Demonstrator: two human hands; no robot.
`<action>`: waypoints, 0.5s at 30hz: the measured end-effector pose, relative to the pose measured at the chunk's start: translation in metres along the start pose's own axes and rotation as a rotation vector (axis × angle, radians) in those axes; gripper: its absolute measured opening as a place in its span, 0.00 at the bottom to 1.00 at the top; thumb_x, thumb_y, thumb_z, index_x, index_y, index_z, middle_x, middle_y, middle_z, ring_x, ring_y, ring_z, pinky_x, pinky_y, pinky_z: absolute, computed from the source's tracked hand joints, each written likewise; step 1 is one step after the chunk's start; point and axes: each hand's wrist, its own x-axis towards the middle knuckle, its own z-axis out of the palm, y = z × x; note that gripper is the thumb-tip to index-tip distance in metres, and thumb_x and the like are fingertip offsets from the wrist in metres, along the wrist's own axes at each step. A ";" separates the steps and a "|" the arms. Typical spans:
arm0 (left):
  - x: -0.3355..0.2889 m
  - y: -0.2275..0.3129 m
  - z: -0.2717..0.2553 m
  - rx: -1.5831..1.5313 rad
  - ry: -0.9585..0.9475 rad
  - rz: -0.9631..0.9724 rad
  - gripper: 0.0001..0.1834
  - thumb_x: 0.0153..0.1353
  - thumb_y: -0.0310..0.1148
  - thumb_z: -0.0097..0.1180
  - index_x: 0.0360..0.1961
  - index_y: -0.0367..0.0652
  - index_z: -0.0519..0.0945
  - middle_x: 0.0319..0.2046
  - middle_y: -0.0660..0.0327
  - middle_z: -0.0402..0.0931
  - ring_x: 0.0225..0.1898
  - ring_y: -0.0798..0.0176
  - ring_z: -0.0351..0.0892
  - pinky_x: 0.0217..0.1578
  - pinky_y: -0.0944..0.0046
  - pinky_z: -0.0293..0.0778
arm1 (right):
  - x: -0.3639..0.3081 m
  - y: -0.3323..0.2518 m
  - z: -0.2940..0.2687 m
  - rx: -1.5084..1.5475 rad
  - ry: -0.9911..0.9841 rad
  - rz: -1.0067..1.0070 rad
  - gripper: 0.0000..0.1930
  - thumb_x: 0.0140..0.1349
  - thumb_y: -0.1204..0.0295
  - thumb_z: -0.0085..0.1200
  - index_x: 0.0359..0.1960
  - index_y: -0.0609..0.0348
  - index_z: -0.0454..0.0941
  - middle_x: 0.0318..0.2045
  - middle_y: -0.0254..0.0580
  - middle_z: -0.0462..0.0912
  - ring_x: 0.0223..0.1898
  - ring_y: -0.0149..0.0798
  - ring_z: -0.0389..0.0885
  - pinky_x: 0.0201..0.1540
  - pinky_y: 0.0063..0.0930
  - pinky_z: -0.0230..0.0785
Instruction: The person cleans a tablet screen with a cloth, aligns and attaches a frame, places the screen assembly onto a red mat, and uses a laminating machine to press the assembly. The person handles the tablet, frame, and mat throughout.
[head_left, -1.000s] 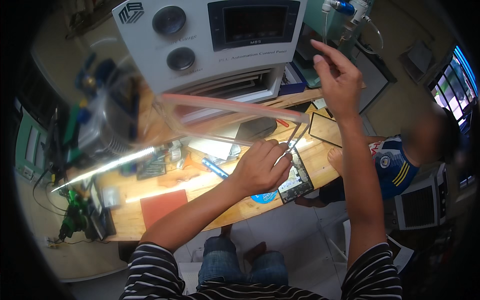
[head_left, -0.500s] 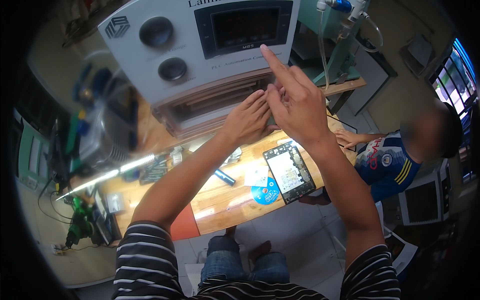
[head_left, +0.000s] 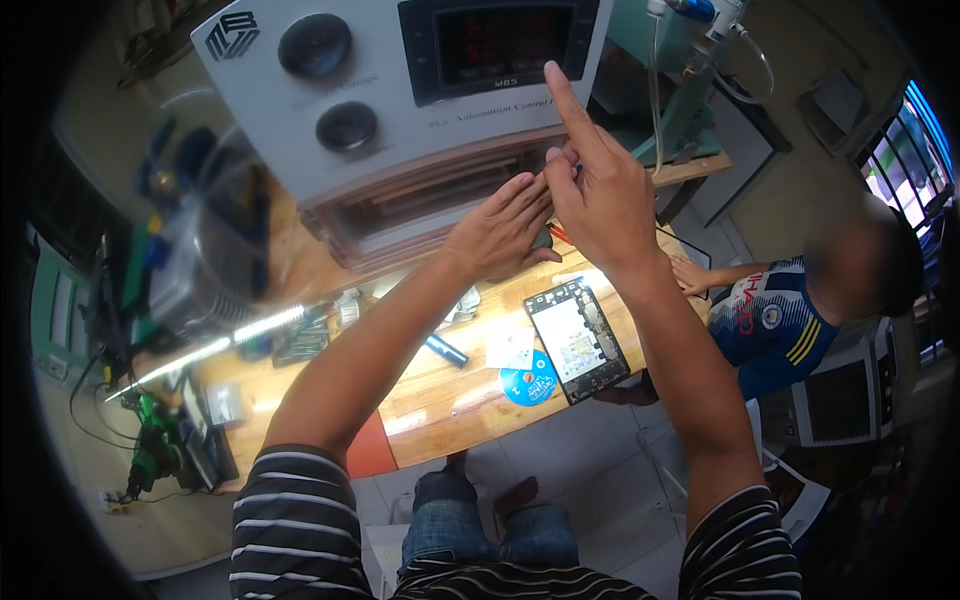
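Note:
A white machine [head_left: 240,85] with two black round knobs [head_left: 347,126] and a dark display panel [head_left: 505,45] with red digits stands in front of me. My right hand [head_left: 603,200] points up at the panel's lower edge, index finger stretched out and the other fingers curled, with nothing visible in it. Just left of it my left hand [head_left: 503,230] is held with fingers extended and thumb apart, near the machine's lower front opening [head_left: 400,205]. The left fingertips overlap the right hand's side; whether they touch, I cannot tell.
On the wooden table [head_left: 430,420] lie an opened tablet [head_left: 578,345], a blue disc [head_left: 528,380], a white paper [head_left: 508,348] and a blue cylinder [head_left: 446,350]. A bright light bar [head_left: 180,367] is at left. Another person [head_left: 775,310] sits at right, one hand on the table.
My right hand has moved slightly up and right, its index fingertip now over the panel's lower right edge. The display's red digits show more clearly. My left hand has stayed nearly in place.

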 end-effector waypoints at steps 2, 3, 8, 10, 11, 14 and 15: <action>0.001 -0.001 0.001 0.013 0.025 0.004 0.44 0.71 0.66 0.22 0.67 0.39 0.68 0.72 0.57 0.58 0.77 0.58 0.43 0.76 0.54 0.28 | 0.001 0.004 0.000 -0.003 -0.012 -0.015 0.35 0.65 0.73 0.48 0.74 0.33 0.57 0.28 0.43 0.80 0.26 0.39 0.79 0.35 0.34 0.74; 0.001 -0.001 0.001 0.013 0.030 0.005 0.44 0.71 0.66 0.22 0.67 0.40 0.69 0.72 0.57 0.59 0.77 0.58 0.44 0.76 0.54 0.28 | 0.001 0.005 0.001 -0.006 -0.018 -0.014 0.35 0.65 0.73 0.47 0.74 0.33 0.57 0.28 0.44 0.80 0.26 0.39 0.79 0.35 0.34 0.74; 0.000 0.000 0.002 0.029 0.029 -0.002 0.44 0.70 0.66 0.23 0.64 0.41 0.73 0.69 0.56 0.64 0.75 0.58 0.49 0.76 0.53 0.29 | 0.006 0.005 0.004 -0.034 -0.041 -0.020 0.35 0.66 0.72 0.48 0.74 0.32 0.56 0.26 0.44 0.79 0.25 0.40 0.79 0.35 0.35 0.74; 0.000 0.001 0.002 0.040 0.036 -0.010 0.43 0.70 0.66 0.23 0.64 0.41 0.73 0.69 0.56 0.65 0.75 0.58 0.51 0.76 0.53 0.30 | 0.006 0.004 0.003 -0.041 -0.058 -0.023 0.35 0.66 0.72 0.48 0.74 0.31 0.56 0.25 0.44 0.79 0.25 0.39 0.79 0.34 0.34 0.74; 0.000 0.001 0.001 0.029 0.030 -0.006 0.43 0.70 0.66 0.24 0.64 0.41 0.73 0.69 0.56 0.64 0.75 0.58 0.50 0.76 0.54 0.30 | 0.006 0.004 0.002 -0.049 -0.071 -0.021 0.35 0.66 0.73 0.48 0.75 0.31 0.55 0.25 0.44 0.79 0.24 0.39 0.79 0.34 0.34 0.73; 0.000 0.001 -0.002 0.028 0.011 -0.014 0.43 0.71 0.65 0.25 0.66 0.41 0.71 0.70 0.56 0.62 0.76 0.59 0.48 0.76 0.54 0.30 | 0.004 0.002 -0.002 0.007 -0.065 -0.029 0.35 0.65 0.73 0.50 0.74 0.35 0.57 0.23 0.42 0.78 0.24 0.37 0.78 0.32 0.32 0.73; 0.000 0.001 -0.002 0.032 0.014 -0.020 0.43 0.70 0.65 0.25 0.67 0.41 0.70 0.71 0.57 0.61 0.76 0.59 0.47 0.76 0.54 0.30 | 0.002 0.003 -0.004 0.035 -0.053 -0.033 0.35 0.65 0.72 0.51 0.74 0.38 0.58 0.22 0.41 0.77 0.23 0.36 0.78 0.32 0.32 0.72</action>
